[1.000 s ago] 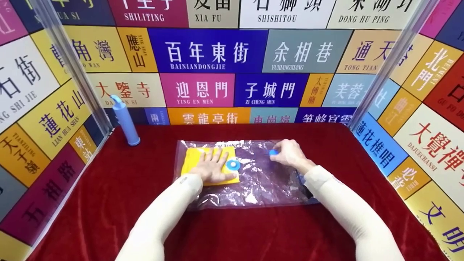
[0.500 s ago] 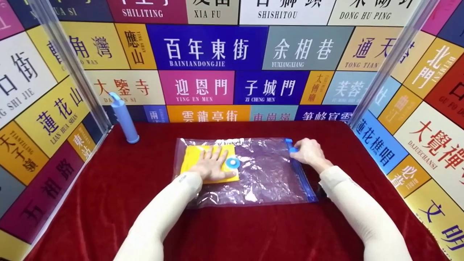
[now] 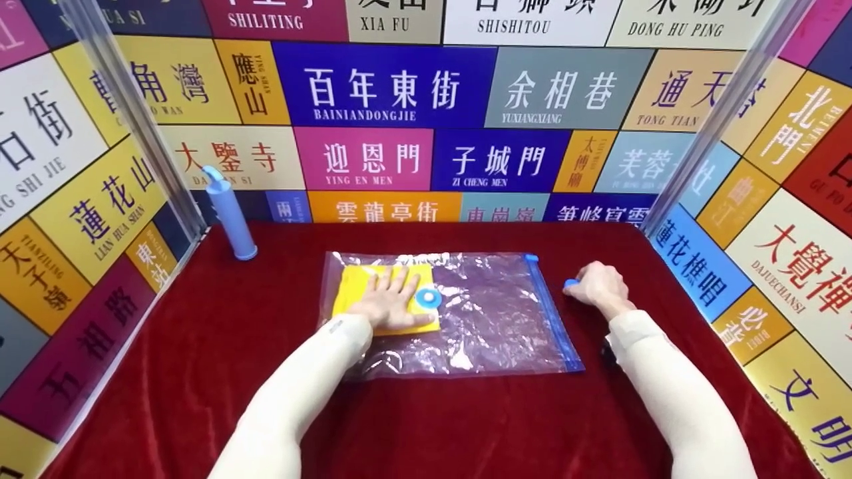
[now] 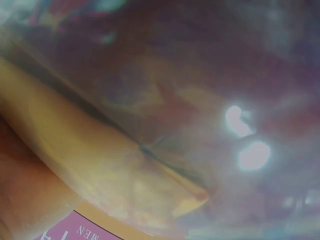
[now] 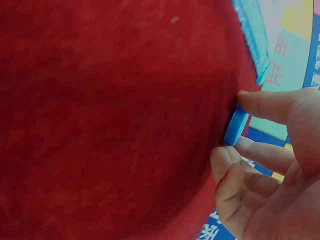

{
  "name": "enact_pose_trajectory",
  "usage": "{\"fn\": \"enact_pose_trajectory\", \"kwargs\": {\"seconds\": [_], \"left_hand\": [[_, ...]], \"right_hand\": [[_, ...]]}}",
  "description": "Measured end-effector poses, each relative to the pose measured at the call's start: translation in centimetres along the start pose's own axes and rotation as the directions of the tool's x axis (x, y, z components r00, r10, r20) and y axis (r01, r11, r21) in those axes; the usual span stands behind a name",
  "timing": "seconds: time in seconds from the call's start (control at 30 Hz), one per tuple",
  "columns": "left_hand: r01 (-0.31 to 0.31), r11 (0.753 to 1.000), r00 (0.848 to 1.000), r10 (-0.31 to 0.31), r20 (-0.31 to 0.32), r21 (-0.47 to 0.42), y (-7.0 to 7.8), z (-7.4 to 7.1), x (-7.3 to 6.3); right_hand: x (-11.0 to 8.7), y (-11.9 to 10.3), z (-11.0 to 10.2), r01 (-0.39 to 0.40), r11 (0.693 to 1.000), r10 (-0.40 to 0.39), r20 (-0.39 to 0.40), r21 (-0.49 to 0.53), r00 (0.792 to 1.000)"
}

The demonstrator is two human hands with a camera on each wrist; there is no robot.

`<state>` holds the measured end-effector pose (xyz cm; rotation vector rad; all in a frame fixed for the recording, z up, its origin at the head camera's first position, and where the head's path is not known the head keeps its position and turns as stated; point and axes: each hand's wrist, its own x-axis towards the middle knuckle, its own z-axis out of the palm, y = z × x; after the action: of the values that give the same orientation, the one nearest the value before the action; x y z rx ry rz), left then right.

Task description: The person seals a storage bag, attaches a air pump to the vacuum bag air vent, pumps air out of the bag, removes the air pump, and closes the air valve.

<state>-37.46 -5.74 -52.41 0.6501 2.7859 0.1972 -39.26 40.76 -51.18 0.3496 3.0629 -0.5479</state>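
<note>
A clear plastic vacuum bag (image 3: 492, 326) lies flat on the red cloth, with a folded yellow cloth (image 3: 351, 286) inside its left part. My left hand (image 3: 389, 305) rests spread over the yellow cloth, thumb just below the bag's round blue valve (image 3: 421, 301). To the right of the bag's blue zip edge (image 3: 556, 319), my right hand (image 3: 602, 287) pinches a small round blue cap (image 5: 236, 126) between thumb and fingers, close over the red cloth. In the left wrist view the plastic (image 4: 210, 100) is blurred and full of glare.
A light blue hand pump (image 3: 233, 223) stands at the back left of the red-covered table (image 3: 452, 426). Walls of coloured street-name panels (image 3: 383, 86) enclose the back and both sides.
My right hand has moved right with the blue cap, off the bag and past its zip edge, which now shows in full. The left hand has stayed in place.
</note>
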Motion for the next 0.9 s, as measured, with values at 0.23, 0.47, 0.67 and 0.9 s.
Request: {"fn": "enact_pose_trajectory", "kwargs": {"seconds": [0.23, 0.47, 0.67, 0.9], "left_hand": [[0.006, 1.0, 1.0, -0.006, 0.004, -0.012, 0.0, 0.0, 0.2], [0.005, 1.0, 1.0, -0.005, 0.005, 0.011, -0.2, 0.1, 0.4], [0.001, 1.0, 1.0, -0.001, 0.0, 0.008, -0.2, -0.1, 0.3], [0.012, 1.0, 1.0, -0.013, 0.01, 0.01, -0.3, 0.5, 0.6]], "right_hand": [[0.1, 0.6, -0.4, -0.009, 1.0, 0.009, 0.027, -0.016, 1.0], [-0.1, -0.2, -0.5, 0.08, 0.986, -0.089, -0.055, -0.143, 0.994], [-1.1, -3.1, -0.3, 0.221, 0.947, -0.256, -0.133, -0.234, 0.957], [-2.4, -7.3, 1.0, 0.461, 0.874, -0.478, -0.104, -0.156, 0.872]]}}
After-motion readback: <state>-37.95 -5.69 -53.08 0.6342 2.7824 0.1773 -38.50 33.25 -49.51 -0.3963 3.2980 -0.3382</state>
